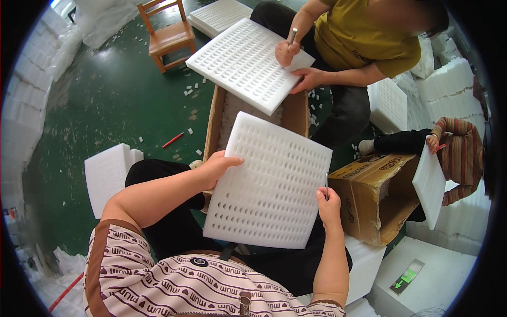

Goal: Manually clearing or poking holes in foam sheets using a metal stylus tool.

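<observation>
A white foam board (269,185) with rows of small oval holes lies tilted in front of me, above my lap. Some holes near its lower left look dark, while many others look white inside. My left hand (219,168) grips the board's upper left edge, thumb on top and fingers out of sight beneath. Just off the right edge, my right hand (330,207) is closed around a slim metal tube-like tool (327,180), which points upward. Under the board's far end stands an open cardboard box (211,124) with white foam bits inside.
Across from me a person in an olive shirt (364,39) works a metal tool on another holed foam board (237,58). At right, a striped-sleeved person holds a board (430,185) beside a cardboard box (359,211). A wooden chair (170,38), red pen (173,140) and foam stack (108,177) stand or lie leftward.
</observation>
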Tool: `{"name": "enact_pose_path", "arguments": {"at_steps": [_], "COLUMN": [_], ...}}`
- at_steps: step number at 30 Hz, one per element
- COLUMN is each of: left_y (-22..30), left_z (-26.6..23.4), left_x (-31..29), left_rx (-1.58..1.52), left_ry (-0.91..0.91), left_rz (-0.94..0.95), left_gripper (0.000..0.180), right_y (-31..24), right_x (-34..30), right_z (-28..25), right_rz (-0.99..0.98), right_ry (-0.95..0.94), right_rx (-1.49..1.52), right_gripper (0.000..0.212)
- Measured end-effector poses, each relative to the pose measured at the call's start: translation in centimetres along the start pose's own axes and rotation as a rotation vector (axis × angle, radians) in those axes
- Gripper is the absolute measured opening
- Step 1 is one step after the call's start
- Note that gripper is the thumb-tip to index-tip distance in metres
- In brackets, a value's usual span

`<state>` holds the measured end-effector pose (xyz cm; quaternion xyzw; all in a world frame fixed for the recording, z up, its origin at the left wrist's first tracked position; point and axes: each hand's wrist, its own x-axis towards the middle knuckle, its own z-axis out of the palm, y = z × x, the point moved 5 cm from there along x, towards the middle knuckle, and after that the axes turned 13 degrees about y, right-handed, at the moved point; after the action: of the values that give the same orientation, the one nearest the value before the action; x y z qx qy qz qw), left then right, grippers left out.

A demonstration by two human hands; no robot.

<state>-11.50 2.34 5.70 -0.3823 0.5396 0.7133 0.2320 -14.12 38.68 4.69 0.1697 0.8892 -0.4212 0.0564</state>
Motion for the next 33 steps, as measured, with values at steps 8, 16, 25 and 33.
{"name": "enact_pose_path", "arguments": {"at_steps": [8,16,25,33], "left_y": [-0.7,-1.4,-2.2,-3.3], "left_z": [-0.1,0.1,-0.3,-0.9], "left_x": [0.3,1.5,2.6,1.7], "left_rx": [0.002,-0.070,-0.021,-0.011], "left_ry": [-0.015,-0.046,0.005,-0.096], "left_rz": [0.021,0.023,-0.022,0.057], "left_gripper": [0.047,0.049,0.047,0.047], "right_y": [1.1,-1.5,-5.8,-7.1], "right_x": [-0.1,0.2,-3.5,-7.3], "right_z": [0.0,-1.7,3.2,4.4], "right_rz": [-0.025,-0.232,0.095,-0.190], "right_ry": [0.019,0.283,-0.005,0.019], "right_rx": [-0.017,0.117,0.797,0.513], "right_gripper": [0.019,0.025,0.030,0.027]}}
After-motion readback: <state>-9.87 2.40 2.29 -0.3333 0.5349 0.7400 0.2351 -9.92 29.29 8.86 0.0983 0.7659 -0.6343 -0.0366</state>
